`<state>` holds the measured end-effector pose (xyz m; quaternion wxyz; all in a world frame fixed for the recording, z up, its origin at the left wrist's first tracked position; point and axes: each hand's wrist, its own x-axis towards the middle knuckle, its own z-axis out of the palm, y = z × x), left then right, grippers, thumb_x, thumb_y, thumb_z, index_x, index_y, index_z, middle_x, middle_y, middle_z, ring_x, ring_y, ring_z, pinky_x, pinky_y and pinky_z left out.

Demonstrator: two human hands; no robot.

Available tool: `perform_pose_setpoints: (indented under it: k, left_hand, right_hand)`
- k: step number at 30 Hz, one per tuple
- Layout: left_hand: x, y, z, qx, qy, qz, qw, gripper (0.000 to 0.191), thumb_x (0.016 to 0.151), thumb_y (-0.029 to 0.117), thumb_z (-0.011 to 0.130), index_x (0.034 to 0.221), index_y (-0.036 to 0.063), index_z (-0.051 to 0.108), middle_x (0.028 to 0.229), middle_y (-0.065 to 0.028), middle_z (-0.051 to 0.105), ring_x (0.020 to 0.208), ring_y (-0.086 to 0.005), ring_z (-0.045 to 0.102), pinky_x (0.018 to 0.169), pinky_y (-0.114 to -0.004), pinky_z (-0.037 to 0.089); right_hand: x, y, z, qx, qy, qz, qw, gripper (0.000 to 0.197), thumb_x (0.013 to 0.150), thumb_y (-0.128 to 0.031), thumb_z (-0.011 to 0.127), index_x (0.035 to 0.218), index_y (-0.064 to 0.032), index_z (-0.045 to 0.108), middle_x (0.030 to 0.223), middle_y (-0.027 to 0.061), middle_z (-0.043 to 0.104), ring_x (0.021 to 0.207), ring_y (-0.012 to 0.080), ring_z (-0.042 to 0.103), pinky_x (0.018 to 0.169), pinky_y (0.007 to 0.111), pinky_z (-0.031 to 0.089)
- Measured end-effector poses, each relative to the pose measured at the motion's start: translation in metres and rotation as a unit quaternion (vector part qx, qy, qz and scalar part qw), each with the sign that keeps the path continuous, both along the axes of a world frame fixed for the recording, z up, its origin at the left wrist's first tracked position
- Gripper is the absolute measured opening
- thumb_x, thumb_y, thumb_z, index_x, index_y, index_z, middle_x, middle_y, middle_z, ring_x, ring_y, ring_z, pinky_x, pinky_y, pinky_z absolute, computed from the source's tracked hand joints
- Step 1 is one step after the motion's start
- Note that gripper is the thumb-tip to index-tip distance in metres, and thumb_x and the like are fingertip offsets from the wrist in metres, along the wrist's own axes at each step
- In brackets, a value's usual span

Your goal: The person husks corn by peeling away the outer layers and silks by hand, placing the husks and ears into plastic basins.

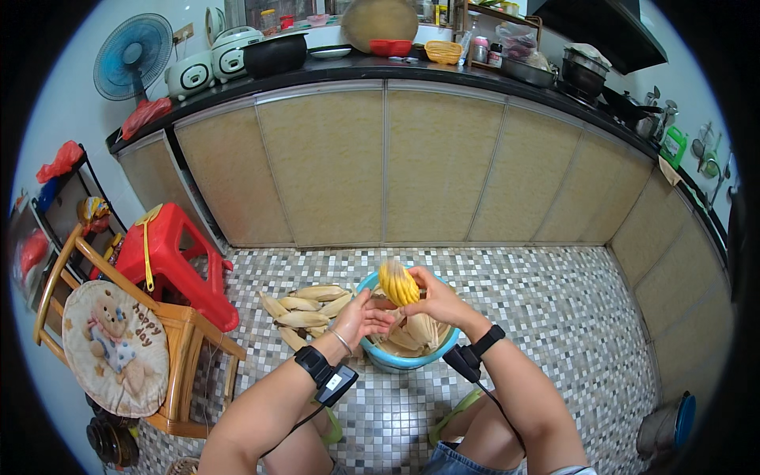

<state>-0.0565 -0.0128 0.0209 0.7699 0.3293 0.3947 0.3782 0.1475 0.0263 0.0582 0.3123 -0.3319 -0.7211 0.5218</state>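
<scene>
A yellow ear of corn (399,286), its husk off, is held upright over a blue plastic tub (409,363). My right hand (436,297) grips the corn from its right side between thumb and fingers. Just left of the ear, my left hand (363,320) has its fingers spread and its palm turned toward it; whether a fingertip touches the ear is hard to tell. Pale dry corn husks (419,333) lie in the tub below. On the tiled floor left of the tub is a pile of corn ears in dry husks (303,319).
To the left stand a red plastic stool (178,249) with a yellow fly swatter (147,249) on it and a wooden chair (190,332) with a round cushion (116,350). Cabinets (445,166) run along the far side. A metal bucket (656,426) is at lower right.
</scene>
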Motion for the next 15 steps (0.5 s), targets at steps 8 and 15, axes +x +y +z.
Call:
perform_pose_setpoints:
  k: [8,15]
  left_hand:
    - [0.028,0.006,0.006,0.075,0.059,0.101,0.99,0.028,0.091,0.031,0.042,0.087,0.0068,0.057,0.077,-0.0023,0.061,0.065,-0.0103,0.055,0.06,-0.022,0.045]
    - [0.006,0.006,0.008,0.074,0.024,0.12,0.99,0.034,0.092,0.039,0.04,0.088,0.0087,0.054,0.075,-0.0046,0.061,0.063,-0.0144,0.06,0.056,-0.024,0.048]
  right_hand:
    - [0.001,-0.009,-0.004,-0.453,0.338,0.098,0.819,0.049,0.085,-0.039,0.04,0.113,0.0011,0.047,0.093,0.0149,0.058,0.076,0.023,0.055,0.07,0.034,0.045]
    - [-0.032,-0.004,-0.008,-0.492,0.356,0.119,0.785,0.053,0.083,-0.044,0.037,0.108,-0.0001,0.052,0.087,0.0129,0.058,0.071,0.0211,0.053,0.064,0.032,0.044]
